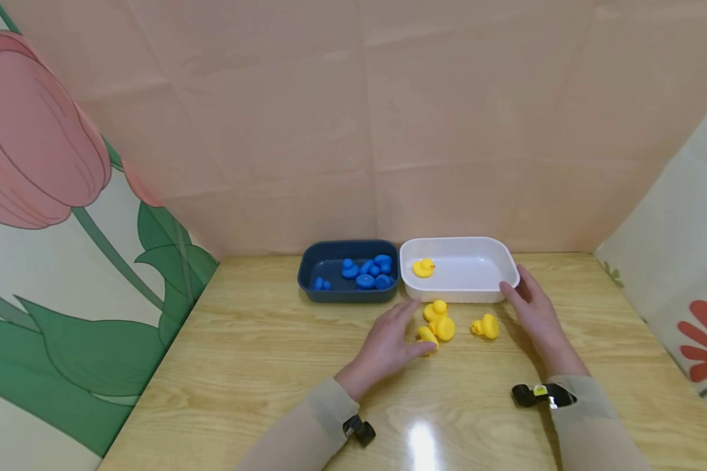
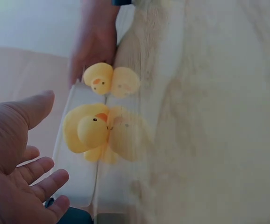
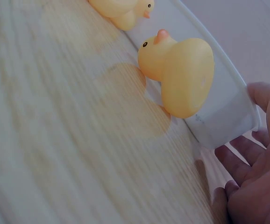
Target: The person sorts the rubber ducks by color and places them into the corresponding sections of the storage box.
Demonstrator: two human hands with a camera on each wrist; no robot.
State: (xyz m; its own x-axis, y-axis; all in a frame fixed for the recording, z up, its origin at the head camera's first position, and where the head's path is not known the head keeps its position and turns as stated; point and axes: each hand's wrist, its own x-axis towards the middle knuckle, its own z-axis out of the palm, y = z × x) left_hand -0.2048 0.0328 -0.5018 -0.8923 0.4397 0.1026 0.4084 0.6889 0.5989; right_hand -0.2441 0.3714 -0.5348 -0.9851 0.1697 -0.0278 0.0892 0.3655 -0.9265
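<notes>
In the head view my left hand (image 1: 389,341) hovers over the table with fingers spread, beside a yellow rubber duck (image 1: 427,337) that it partly overlaps. The left wrist view shows nothing between its thumb and fingers. My right hand (image 1: 533,311) is at the front right corner of the white tray (image 1: 465,296), thumb at the front and fingers along the side, loosely extended. In front of the tray more yellow ducks lie close together, and one tipped-over duck (image 1: 486,326) lies apart, nearer the right hand. Inside the tray sits a single yellow duck (image 1: 423,267).
Left of the white tray stands a dark blue tray (image 1: 347,297), close beside it, with several blue ducks (image 1: 365,281) inside. A pinkish cloth (image 1: 365,131) hangs behind both trays. Wooden tabletop (image 1: 230,333) extends to either side.
</notes>
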